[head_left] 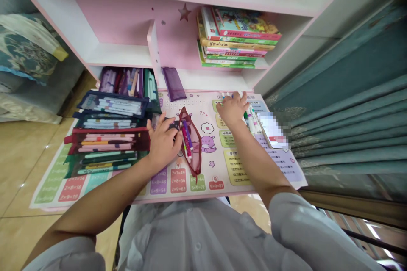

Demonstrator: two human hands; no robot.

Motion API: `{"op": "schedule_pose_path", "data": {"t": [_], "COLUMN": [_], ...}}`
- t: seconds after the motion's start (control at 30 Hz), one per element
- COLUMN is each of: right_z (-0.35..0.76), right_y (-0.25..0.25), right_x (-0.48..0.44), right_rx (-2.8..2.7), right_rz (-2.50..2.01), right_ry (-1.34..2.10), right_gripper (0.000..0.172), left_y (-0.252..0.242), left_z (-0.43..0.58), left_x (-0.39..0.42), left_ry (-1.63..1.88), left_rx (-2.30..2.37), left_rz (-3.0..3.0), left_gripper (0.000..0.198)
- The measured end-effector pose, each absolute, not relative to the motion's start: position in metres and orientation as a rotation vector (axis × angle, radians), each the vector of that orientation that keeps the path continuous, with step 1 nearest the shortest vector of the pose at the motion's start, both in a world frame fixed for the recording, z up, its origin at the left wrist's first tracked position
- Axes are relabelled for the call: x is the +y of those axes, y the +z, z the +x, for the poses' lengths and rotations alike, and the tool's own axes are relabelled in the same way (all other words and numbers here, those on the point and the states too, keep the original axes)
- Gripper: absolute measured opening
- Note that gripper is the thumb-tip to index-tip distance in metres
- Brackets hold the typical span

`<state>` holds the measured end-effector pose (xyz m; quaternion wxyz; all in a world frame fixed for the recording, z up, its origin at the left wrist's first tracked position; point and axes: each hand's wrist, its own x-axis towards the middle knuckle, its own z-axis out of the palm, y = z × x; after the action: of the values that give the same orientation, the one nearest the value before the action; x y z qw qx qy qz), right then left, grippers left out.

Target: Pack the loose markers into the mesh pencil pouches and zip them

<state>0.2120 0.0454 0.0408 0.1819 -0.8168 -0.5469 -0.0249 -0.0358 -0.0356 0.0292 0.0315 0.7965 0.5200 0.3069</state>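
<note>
A dark red mesh pencil pouch (197, 156) lies unzipped on the desk with a few pens (187, 139) inside, purple and pink among them. My left hand (163, 142) rests at its left edge, fingers spread and thumb beside the opening; whether it touches the mesh is hard to tell. Farther right, my right hand (233, 110) reaches over loose white-barrelled markers (252, 120), its fingers apart and nothing visibly gripped. Part of the markers is hidden beneath that hand.
Filled mesh pouches (110, 139) in several colours are stacked at the left. A flat purple pouch (174, 84) lies at the back by the shelf. Books (235, 44) are piled on the shelf. A phone (273, 131) sits at the right, near a curtain (343, 106).
</note>
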Motion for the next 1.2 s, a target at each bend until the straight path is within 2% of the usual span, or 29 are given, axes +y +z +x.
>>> {"op": "schedule_pose_path", "data": {"t": [0.13,0.27,0.63,0.7,0.87,1.03,1.2], "right_z": [0.237,0.242,0.225,0.217,0.193,0.168,0.146], "right_y": [0.021,0.016,0.018,0.023,0.052,0.084,0.098], "right_x": [0.062,0.065,0.06,0.057,0.035,-0.003,-0.031], "right_rx": [-1.507,-1.518,-1.652,-1.7,-1.665,-1.764,-1.956], "right_rz": [-2.515,-2.614,-2.573,-2.484,-2.137,-1.775,-1.698], "right_ry": [-0.042,0.013,0.055,0.092,0.176,0.312,0.417], "right_gripper": [0.049,0.052,0.043,0.039,0.017,0.015,0.016], "left_y": [0.029,0.028,0.028,0.028,0.028,0.028,0.03], "left_z": [-0.036,-0.035,-0.036,-0.037,-0.036,-0.036,-0.036], "left_x": [-0.036,-0.036,-0.034,-0.034,-0.035,-0.035,-0.035], "left_ry": [0.964,0.964,0.973,0.968,0.961,0.954,0.93], "left_rx": [1.596,1.595,1.578,1.578,1.586,1.584,1.588], "left_rz": [2.454,2.445,2.466,2.465,2.459,2.471,2.462], "left_gripper": [0.031,0.03,0.03,0.03,0.03,0.03,0.027]}}
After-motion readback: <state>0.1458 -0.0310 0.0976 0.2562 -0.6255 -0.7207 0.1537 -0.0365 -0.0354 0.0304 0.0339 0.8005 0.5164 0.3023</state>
